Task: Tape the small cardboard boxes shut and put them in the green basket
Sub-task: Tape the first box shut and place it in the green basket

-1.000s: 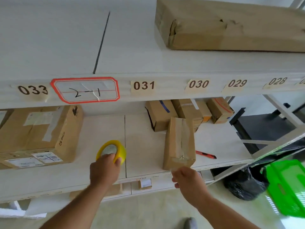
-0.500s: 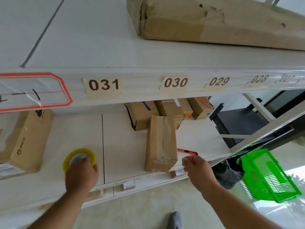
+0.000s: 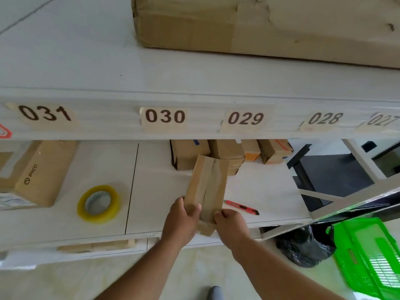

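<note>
The small cardboard box (image 3: 206, 187), taped along its top seam, lies lengthwise on the white shelf (image 3: 155, 191) with its near end at the shelf's front edge, where the left hand (image 3: 183, 217) grips its left corner with thumb curled over the top and the right hand (image 3: 230, 220) grips its right corner the same way. Just right of the box lies a red utility knife (image 3: 241, 207), behind it a row of more small boxes (image 3: 227, 151), and well to its left a yellow tape roll (image 3: 99, 204) beside a large carton (image 3: 36, 176). The green basket (image 3: 368, 256) sits on the floor, lower right of the box, next to a black bag (image 3: 303, 245).
</note>
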The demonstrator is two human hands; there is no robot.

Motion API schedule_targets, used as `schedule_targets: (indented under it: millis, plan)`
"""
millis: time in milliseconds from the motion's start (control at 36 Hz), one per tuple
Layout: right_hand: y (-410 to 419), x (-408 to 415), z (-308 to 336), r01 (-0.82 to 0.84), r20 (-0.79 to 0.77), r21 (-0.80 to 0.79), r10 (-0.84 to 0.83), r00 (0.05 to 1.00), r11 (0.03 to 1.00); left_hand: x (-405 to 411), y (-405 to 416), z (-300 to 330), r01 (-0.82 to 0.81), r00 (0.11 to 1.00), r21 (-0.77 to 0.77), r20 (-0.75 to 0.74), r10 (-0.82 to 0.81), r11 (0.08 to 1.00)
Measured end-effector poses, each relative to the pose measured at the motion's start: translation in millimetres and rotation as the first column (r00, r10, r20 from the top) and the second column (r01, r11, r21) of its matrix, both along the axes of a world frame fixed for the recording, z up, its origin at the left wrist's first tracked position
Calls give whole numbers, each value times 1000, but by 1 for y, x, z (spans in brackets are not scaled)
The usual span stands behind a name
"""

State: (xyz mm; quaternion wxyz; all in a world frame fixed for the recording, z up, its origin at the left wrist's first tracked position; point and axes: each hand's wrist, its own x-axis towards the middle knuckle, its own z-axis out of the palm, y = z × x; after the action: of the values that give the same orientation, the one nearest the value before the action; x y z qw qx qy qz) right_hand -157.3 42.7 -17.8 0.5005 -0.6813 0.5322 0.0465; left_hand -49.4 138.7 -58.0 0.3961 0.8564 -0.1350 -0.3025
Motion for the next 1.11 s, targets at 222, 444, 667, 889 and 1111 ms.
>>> schedule_targets:
  millis: [222, 444, 667, 889, 1111]
  plan:
    - [11, -24, 2, -222, -19, -297, 227, 974, 929, -25, 3, -3, -156, 890, 269, 456, 17, 950]
    - [-30, -9, -22, -753, -197, -605, 868, 456, 258, -39, -10, -8, -250, 845, 267, 530, 74, 931]
    - [-47, 22, -33, -821, -452, -523, 742, 495, 229, -46, -12, -10, -295, 855, 261, 501, 133, 919]
    - [-83, 68, -36, -801, -541, -506, 605, 585, 322, -47, -14, -12, -324, 865, 239, 466, 184, 915]
    - [-95, 97, -24, -702, -540, -607, 454, 708, 373, -49, -17, -11, -366, 868, 179, 420, 265, 913]
